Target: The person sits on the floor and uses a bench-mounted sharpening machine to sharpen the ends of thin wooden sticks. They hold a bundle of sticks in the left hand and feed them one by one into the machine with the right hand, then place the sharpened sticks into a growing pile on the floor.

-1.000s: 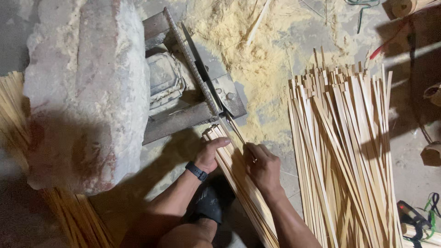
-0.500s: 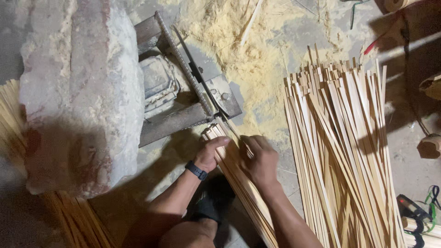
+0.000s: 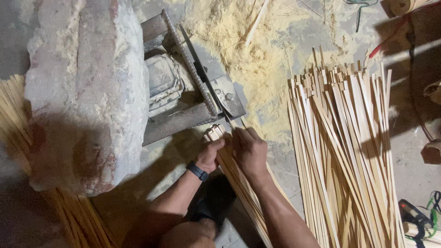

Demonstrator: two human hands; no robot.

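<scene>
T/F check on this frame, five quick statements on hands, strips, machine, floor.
1. Both hands grip one bundle of bamboo strips. True: the left hand and right hand close on it side by side.
2. The bundle's end points toward the metal machine. True.
3. The left wrist is bare. False: it wears a dark wristband.
4. The large loose pile of strips lies on the person's left. False: it lies on the right, apart from the hands.
5. The floor by the machine is swept clean. False: pale sawdust covers it.
</scene>
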